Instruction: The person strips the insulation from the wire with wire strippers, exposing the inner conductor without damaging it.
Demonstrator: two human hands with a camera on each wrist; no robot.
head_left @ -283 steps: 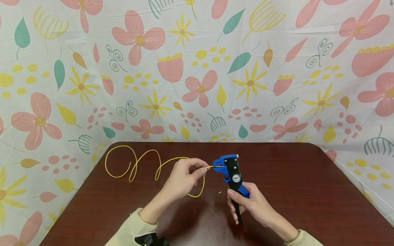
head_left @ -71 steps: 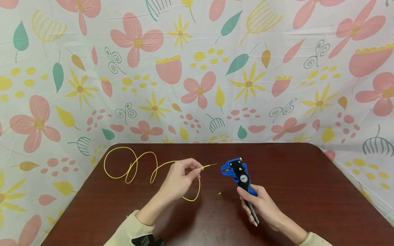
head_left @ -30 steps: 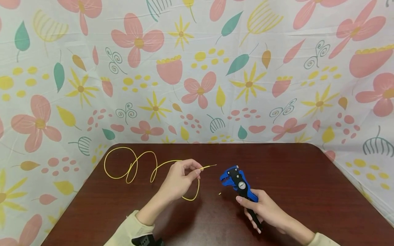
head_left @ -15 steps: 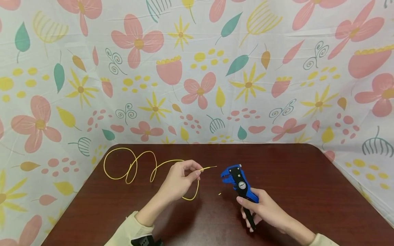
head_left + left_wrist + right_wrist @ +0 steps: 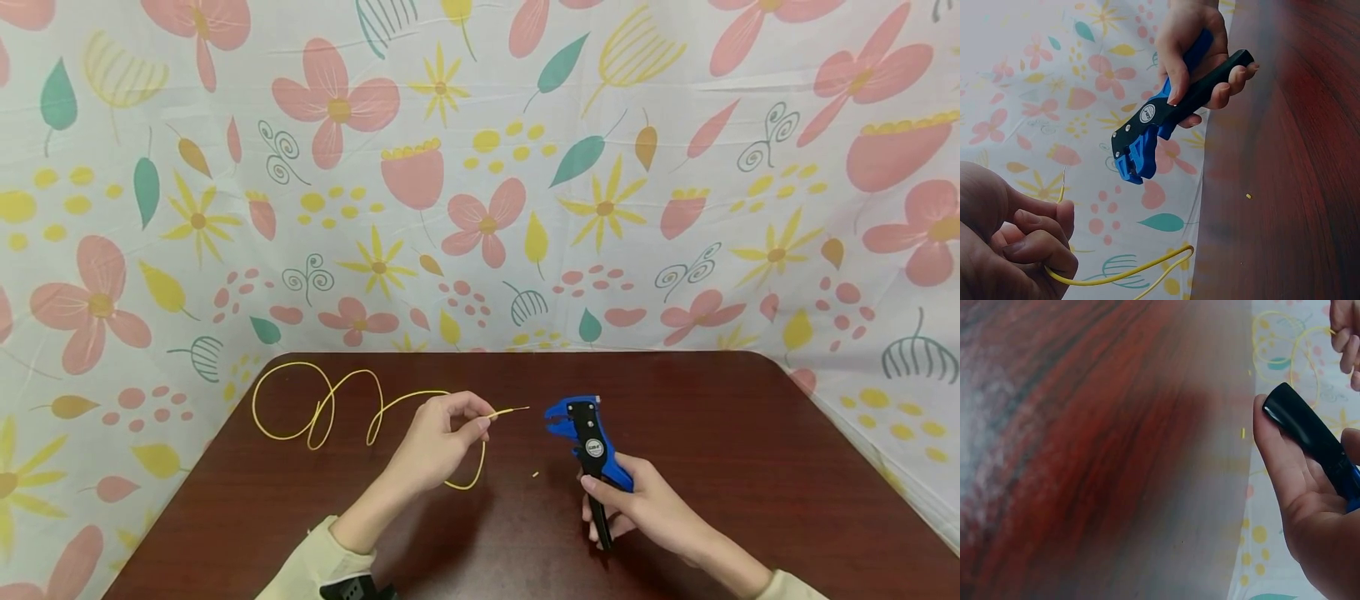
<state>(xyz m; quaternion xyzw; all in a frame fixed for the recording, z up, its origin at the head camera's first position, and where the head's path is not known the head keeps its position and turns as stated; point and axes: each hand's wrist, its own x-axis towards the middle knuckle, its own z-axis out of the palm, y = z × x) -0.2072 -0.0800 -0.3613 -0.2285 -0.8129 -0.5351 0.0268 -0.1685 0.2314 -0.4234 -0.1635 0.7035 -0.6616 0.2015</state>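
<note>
Between thumb and fingertip, my left hand [image 5: 438, 437] pinches a yellow wire [image 5: 501, 412] close to its end. That end points right and shows a thin bare metal tip, also seen in the left wrist view. My right hand [image 5: 637, 504] grips the handles of a blue and black wire stripper [image 5: 592, 447], its head up and its mouth facing the wire. A gap separates the bare tip from the stripper's mouth, which holds nothing. In the right wrist view the black handle [image 5: 1304, 422] lies along the fingers of the right hand.
The rest of the wire [image 5: 375, 408] loops over the far left of the dark wooden table [image 5: 712, 417]. A tiny yellow piece of insulation [image 5: 536, 474] lies on the table between the hands. A flowered cloth [image 5: 487, 167] hangs behind the table.
Earlier the stripper's mouth was over the wire's end; the two have since come apart and the tip shows bare metal. Lately the stripper has turned more upright, while the left hand stays nearly still.
</note>
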